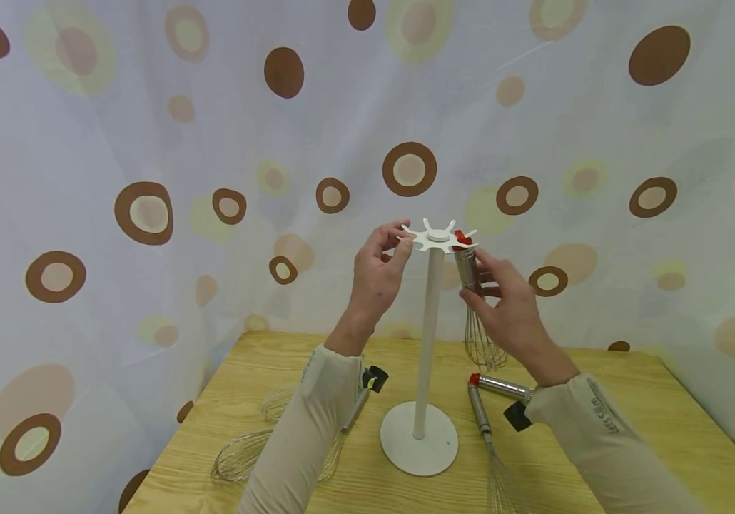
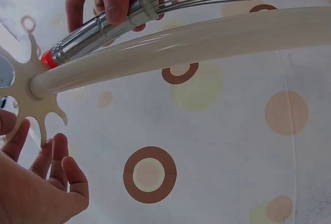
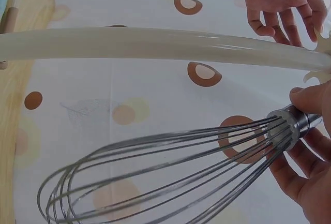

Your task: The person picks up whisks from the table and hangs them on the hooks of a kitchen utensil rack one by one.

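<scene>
A white stand (image 1: pixel 430 343) rises from a round base and carries a star-shaped top (image 1: pixel 434 239) with several prongs. My left hand (image 1: pixel 377 268) pinches the left edge of that top between thumb and fingers; its other fingers are loosely bent below it in the left wrist view. In my right hand (image 1: pixel 509 296) is a whisk (image 1: pixel 468 268), gripped by its metal handle with the wires hanging down. The whisk's red end (image 1: pixel 462 240) is at the right prongs of the top. In the right wrist view the whisk's wire loops (image 3: pixel 170 172) show in full.
On the wooden table (image 1: pixel 355 492), two more whisks lie right of the stand: one with its handle (image 1: pixel 479 410) toward the back, another with its handle (image 1: pixel 502 386) partly behind my right wrist. More wire whisks (image 1: pixel 242 457) lie at the left, partly under my left sleeve. A dotted curtain (image 1: pixel 355 121) hangs behind.
</scene>
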### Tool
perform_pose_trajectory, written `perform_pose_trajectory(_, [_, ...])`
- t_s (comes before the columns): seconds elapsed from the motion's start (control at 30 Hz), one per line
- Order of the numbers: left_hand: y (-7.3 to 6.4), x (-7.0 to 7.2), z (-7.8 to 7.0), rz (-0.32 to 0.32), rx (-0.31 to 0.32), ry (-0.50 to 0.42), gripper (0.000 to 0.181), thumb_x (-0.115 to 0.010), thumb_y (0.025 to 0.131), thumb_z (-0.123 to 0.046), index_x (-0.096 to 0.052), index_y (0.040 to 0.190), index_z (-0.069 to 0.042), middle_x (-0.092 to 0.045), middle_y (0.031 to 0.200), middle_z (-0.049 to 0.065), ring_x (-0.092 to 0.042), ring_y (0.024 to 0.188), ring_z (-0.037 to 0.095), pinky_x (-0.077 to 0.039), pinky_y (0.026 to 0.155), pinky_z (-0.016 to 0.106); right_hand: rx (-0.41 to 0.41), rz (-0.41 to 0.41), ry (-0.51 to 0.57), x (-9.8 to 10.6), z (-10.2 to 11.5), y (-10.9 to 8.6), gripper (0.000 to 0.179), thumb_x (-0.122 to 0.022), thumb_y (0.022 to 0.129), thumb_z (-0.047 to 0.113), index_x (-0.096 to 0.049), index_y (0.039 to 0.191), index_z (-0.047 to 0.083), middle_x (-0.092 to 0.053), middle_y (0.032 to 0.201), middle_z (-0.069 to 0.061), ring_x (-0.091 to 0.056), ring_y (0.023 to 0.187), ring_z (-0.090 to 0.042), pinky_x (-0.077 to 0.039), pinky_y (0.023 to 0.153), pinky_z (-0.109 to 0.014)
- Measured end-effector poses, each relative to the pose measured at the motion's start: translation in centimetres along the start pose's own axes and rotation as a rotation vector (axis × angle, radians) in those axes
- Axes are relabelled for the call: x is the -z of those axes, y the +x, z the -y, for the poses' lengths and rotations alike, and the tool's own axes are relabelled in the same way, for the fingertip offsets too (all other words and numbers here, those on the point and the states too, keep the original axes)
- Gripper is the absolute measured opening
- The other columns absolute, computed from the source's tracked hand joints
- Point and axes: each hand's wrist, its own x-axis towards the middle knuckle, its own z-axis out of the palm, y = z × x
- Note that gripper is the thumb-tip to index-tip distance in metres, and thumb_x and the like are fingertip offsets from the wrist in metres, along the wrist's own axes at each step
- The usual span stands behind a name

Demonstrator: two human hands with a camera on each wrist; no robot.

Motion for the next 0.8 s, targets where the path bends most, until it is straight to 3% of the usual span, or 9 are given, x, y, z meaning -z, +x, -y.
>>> perform_pose_trajectory(0.23, [0.1, 0.0, 0.1, 0.021, -0.020, -0.001, 0.016, -0.051, 0.097, -0.015, -0.060, 0.104, -0.003, -0.056, 0.130, 0.005, -0.057, 0.105, 0.019, -0.047, 0.085, 0.038, 0.008, 0.002, 0.024, -0.4, -0.1, -0.4, 0.075, -0.071, 0.079, -0.008, -0.038, 0.145, 0.007, -0.054, 0.112, -0.018, -0.060, 0.097, -0.031, -0.053, 0.075, -0.040])
perform_pose_trajectory(0.5, [0.3, 0.1, -0.2, 0.040, -0.011, -0.012, 0.015, -0.051, 0.097, -0.013, -0.059, 0.103, -0.002, -0.054, 0.132, 0.007, -0.056, 0.107, 0.019, -0.046, 0.085, 0.028, 0.040, 0.042, 0.028, -0.4, -0.5, -1.0, 0.077, -0.071, 0.079, -0.007, -0.035, 0.146, 0.007, -0.057, 0.108, -0.018, -0.063, 0.088, -0.029, -0.053, 0.074, -0.041])
perform_pose_trajectory(0.8, [0.4, 0.2, 0.1, 0.039, -0.002, -0.026, 0.017, -0.049, 0.098, -0.013, -0.058, 0.105, 0.000, -0.053, 0.133, 0.010, -0.056, 0.109, 0.022, -0.046, 0.084, 0.030, -0.010, 0.092, -0.059, 0.4, -3.1, -3.4, 0.067, -0.068, 0.082, -0.007, -0.041, 0.142, 0.005, -0.059, 0.105, -0.015, -0.062, 0.088, -0.027, -0.052, 0.075, -0.041])
